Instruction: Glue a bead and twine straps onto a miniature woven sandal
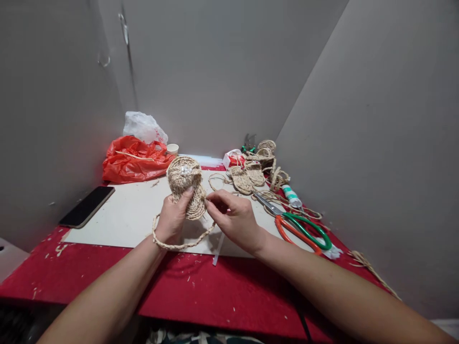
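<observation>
A small woven straw slipper [195, 203] stands raised over the white board, its sole made of coiled braid, with a few shiny beads near its top. My left hand [174, 215] grips it from the left, thumb across its front. At its lower right edge, my right hand [233, 215] is closed, thumb and forefinger pinched at the rim; what lies between the fingertips is too small to make out. A braided straw cord [190, 246] loops below the slipper from my left wrist towards my right hand.
Scissors [287, 220] with green and orange handles lie at right, near more straw slippers [242, 179] and a white-green roll [292, 196]. Pliers [249, 142] stand behind. A phone [88, 206], red plastic bag [131, 160] and paper cup [172, 149] are left. Grey walls enclose the red table [201, 291].
</observation>
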Tool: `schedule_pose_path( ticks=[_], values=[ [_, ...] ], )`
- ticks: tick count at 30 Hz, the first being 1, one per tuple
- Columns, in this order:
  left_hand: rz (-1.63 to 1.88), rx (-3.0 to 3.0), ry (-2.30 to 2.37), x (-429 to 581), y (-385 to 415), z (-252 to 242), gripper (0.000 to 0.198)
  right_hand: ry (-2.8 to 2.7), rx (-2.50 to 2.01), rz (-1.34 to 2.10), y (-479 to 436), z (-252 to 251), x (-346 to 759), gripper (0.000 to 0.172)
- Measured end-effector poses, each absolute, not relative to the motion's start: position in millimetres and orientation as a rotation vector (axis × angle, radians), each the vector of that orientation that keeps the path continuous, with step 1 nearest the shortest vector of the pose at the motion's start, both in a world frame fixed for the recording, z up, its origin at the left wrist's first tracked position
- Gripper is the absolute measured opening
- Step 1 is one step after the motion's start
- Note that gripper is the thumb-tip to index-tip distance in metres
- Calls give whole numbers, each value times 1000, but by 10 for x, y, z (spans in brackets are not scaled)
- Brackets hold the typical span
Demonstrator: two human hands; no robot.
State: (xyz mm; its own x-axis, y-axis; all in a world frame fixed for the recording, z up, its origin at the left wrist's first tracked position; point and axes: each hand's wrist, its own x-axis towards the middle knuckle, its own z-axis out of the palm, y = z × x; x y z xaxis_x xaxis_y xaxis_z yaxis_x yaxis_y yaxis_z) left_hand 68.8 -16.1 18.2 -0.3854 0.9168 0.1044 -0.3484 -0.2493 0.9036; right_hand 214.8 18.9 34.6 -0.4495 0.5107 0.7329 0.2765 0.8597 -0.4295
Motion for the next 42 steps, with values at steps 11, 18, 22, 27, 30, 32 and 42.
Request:
schedule_pose_path(
  ticks=[11, 18, 22, 27, 30, 32, 42],
  values=[
    [1733, 883, 973, 689, -179, 156, 33, -2301, -608, -203, 198, 374, 2182, 22],
    [1697, 951, 957, 695, -214, 202, 28, -2330, -651, -226, 185, 377, 2200, 27],
    [1700, 921, 1019, 706, -223, 228, 25, -2335, -643, -198, 180, 379, 2209, 26],
    [1728, 940, 1014, 737, -254, 300, 22, -2214, -569, -16, 143, 394, 2229, 17],
    [1739, 931, 999, 737, -266, 333, 21, -2073, -569, 184, 110, 407, 2244, 8],
    [1743, 920, 1008, 727, -265, 336, 19, -1987, -602, 320, 102, 427, 2253, 4],
    [1732, 932, 1027, 745, -290, 358, 21, -1944, -784, 928, 178, 490, 2185, 13]
  ],
)
